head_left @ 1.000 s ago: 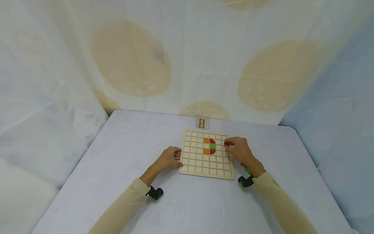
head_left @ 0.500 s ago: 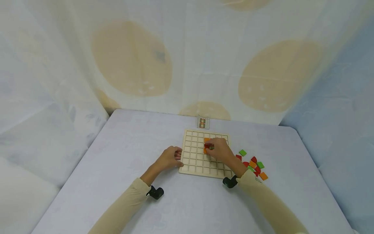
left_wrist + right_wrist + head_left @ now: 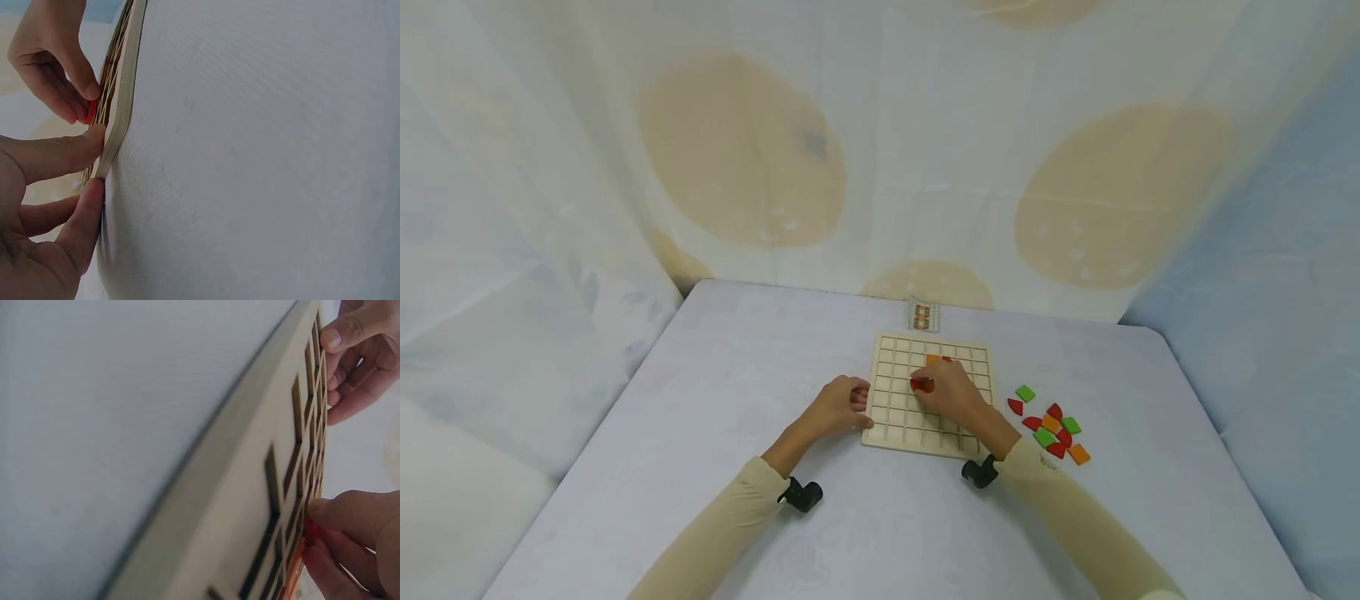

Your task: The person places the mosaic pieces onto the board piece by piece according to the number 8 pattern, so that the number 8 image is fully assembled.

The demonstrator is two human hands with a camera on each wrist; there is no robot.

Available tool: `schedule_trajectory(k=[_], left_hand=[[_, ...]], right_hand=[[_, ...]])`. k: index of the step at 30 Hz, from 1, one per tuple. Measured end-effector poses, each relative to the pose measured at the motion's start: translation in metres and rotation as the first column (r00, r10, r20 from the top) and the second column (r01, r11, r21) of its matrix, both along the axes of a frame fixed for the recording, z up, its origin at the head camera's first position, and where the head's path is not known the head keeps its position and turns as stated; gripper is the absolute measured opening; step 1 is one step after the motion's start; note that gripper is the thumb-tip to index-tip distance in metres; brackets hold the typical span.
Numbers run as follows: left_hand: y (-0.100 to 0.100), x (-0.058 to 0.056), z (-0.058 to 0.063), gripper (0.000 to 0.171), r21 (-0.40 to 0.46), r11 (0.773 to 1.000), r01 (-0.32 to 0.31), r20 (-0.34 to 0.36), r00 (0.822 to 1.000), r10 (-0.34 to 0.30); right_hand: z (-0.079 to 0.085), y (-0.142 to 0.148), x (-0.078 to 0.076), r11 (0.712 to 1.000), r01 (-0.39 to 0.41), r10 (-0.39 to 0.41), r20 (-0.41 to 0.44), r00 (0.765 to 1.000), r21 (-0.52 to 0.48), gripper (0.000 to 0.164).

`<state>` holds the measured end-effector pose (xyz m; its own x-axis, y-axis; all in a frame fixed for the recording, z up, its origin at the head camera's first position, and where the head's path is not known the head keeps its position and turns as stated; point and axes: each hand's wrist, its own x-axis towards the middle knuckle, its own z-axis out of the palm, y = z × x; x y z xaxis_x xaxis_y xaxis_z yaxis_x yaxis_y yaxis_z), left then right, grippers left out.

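Head: orange tile (image 3: 933, 359) in board (image 3: 897, 413)

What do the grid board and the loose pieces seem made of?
Grid board: probably unvarnished wood, matte; pale tan, with fine layered lines along its edge. Loose pieces: perhaps painted wood or plastic, evenly coloured; too small to tell finish.

The head view overlooks both wrists' close-up board (image 3: 917, 423).

The grid board (image 3: 895, 417) is showing smooth, matt, pale wood, layered along its side. Tiles (image 3: 1050, 423) toward the table's (image 3: 880, 533) right edge are looking smooth. Creased cloth (image 3: 925, 167) is hanging behind its far edge.
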<state>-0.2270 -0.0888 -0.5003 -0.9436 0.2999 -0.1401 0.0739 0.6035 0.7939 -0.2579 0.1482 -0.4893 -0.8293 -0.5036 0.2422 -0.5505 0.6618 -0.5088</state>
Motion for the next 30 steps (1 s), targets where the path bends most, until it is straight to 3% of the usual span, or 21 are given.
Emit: schedule_trajectory(k=[9,30], left_hand=[[-0.0003,-0.0004,-0.0020,0.063,-0.007,1.000,-0.004,-0.012,1.000,0.004],[0.0004,-0.0008,0.0003,0.063,-0.019,1.000,0.000,0.001,1.000,0.000]], right_hand=[[0.0007,0.0016,0.0013,0.999,0.020,-0.019,-0.012,1.000,0.036,0.025],[0.0037,-0.0021,0.0010,1.000,-0.019,0.019,0.024,1.000,-0.011,0.015]])
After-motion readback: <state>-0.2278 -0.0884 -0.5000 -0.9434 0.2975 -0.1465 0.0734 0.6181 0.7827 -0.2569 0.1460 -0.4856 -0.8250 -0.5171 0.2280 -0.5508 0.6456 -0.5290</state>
